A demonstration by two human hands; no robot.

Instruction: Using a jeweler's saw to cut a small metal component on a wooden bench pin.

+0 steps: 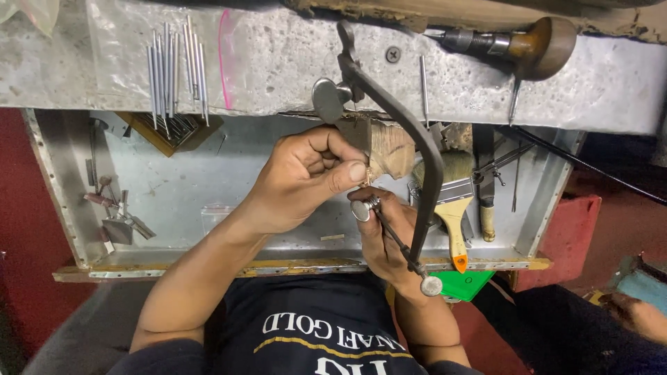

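Observation:
My left hand (306,177) pinches a small gold-coloured piece (369,171) between thumb and forefinger and presses it against a worn wooden bench peg (389,147). My right hand (389,239) grips the lower handle of a dark metal jeweller's saw frame (424,149). The frame arcs from a wing nut (328,99) near the bench top down to a clamp knob (431,285) by my wrist. The fine blade is too thin to make out near the piece.
A metal catch tray (174,187) sits below the stone bench top (278,62). Several steel files (174,73) lie in a clear bag at left. A wooden-handled graver (528,45), a paintbrush (451,208) and small tools (114,215) lie around.

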